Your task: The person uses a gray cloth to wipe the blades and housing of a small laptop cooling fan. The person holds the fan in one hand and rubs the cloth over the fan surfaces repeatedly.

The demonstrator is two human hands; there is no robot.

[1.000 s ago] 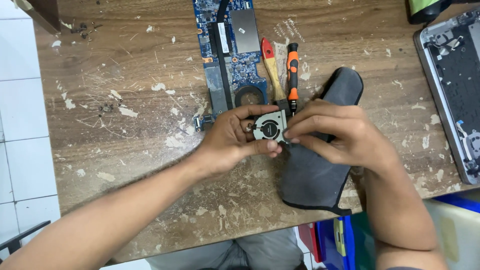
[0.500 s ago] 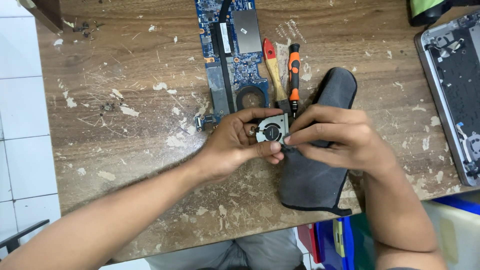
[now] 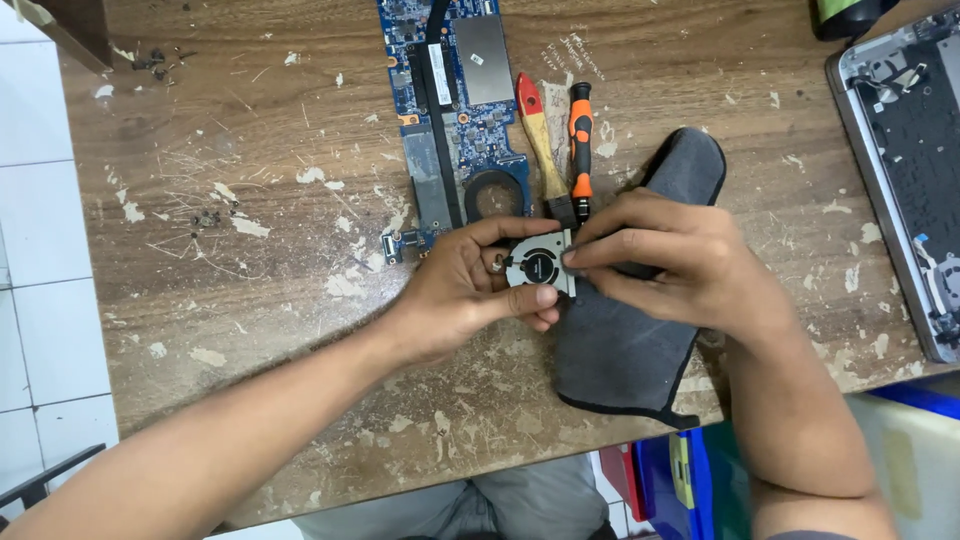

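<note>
On the scarred wooden bench (image 3: 250, 330), the left hand (image 3: 465, 290) has its grip closed on a small laptop cooling fan (image 3: 541, 266), thumb below and fingers curled over its top edge. Behind lies a blue circuit board (image 3: 450, 110), then a red-handled brush (image 3: 540, 140) and an orange screwdriver (image 3: 580, 135). The right hand (image 3: 690, 265) pinches the fan's right edge above a grey cloth pouch (image 3: 625, 350). An opened laptop shell (image 3: 905, 170) lies far right.

This was an electronics repair workshop. The wooden surface (image 3: 250, 300) was scarred and flecked with old paint, and a bare blue laptop motherboard (image 3: 450, 110) lay on it beside an orange-handled screwdriver (image 3: 580, 140) and a small brush (image 3: 540, 140). An opened laptop case (image 3: 910, 170) sat at the right edge, loose screws (image 3: 205, 217) lay scattered, and white tiled floor (image 3: 40, 250) showed alongside.
</note>
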